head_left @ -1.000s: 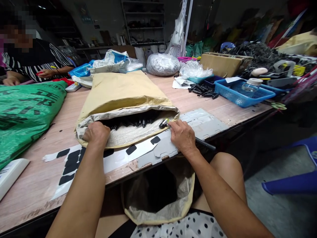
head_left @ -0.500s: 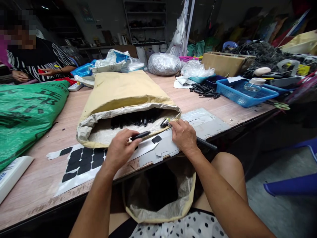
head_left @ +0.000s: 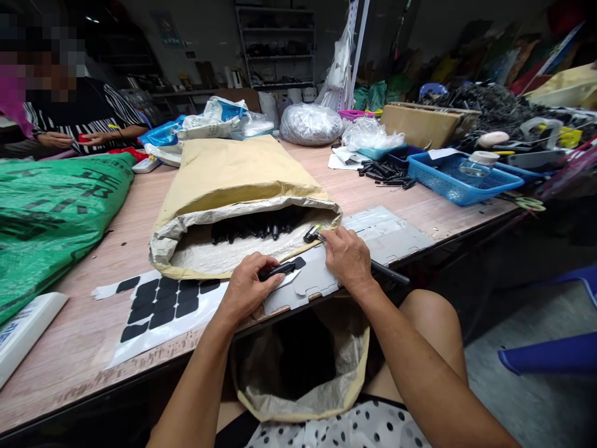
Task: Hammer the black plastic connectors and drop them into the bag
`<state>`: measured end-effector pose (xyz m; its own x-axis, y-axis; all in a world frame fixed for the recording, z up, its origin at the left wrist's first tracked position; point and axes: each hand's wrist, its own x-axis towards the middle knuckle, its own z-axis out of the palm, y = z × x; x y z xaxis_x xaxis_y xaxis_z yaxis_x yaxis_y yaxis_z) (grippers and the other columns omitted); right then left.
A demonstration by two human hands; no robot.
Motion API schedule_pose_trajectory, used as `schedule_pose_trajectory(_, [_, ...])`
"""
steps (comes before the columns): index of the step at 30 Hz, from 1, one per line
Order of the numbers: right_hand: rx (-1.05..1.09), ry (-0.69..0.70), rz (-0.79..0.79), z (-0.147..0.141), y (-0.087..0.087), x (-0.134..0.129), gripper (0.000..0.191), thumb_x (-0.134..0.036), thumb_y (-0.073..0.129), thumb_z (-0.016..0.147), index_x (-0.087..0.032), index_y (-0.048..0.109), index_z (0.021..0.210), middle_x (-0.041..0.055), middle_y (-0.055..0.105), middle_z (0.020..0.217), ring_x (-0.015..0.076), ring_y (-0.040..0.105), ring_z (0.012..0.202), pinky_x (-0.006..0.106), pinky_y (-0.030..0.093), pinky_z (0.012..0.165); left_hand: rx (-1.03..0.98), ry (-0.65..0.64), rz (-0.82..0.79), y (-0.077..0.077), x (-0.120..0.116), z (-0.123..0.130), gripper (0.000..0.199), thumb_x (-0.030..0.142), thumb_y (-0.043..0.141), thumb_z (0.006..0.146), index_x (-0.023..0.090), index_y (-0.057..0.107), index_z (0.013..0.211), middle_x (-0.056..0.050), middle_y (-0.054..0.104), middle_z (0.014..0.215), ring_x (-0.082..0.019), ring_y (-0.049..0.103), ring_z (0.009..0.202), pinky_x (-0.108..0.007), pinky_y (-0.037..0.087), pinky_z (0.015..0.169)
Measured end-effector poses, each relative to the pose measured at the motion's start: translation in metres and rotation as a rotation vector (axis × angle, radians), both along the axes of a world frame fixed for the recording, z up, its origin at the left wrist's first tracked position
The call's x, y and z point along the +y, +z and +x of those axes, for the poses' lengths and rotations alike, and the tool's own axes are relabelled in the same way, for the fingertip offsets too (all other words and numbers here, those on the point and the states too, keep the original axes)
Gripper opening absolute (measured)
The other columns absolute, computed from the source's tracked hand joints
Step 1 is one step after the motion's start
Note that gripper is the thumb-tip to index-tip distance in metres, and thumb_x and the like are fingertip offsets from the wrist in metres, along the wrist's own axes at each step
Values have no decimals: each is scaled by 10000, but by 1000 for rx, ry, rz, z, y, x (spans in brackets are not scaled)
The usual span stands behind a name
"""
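Single head-worn view, looks forward and down from above the wearer's lap. Wide field. Polka-dot garment (head_left: 336, 428) cut by bottom edge, bare knee (head_left: 431, 320) lower right, both near the lens. Left hand (head_left: 247, 286) just below frame centre, right hand (head_left: 349, 258) just right of it, close range. Table (head_left: 438, 208) crosses mid-frame, front edge slanting up to the right. Shelf unit (head_left: 277, 31) top centre, far back; co-worker (head_left: 84, 118) upper left, mid-distance.

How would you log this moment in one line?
Left hand: holds black piece | Right hand: holds black-handled tool | Sack: on table, mouth open, black parts inside | Lower sack: open
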<state>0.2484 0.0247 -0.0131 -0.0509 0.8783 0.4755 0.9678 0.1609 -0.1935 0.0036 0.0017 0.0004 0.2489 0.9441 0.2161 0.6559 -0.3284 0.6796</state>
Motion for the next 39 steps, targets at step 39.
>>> schedule_pose_trajectory(39, [368,382,-18,-22,26,-61,344,-142,518,962,-249,687,1242,43,721,1028,202,673,984,294,509,889,-48,17,-58,1,-2,0,149,264,715,750,225,726,893,-9,678,892,-230,609,928,-359,455,837])
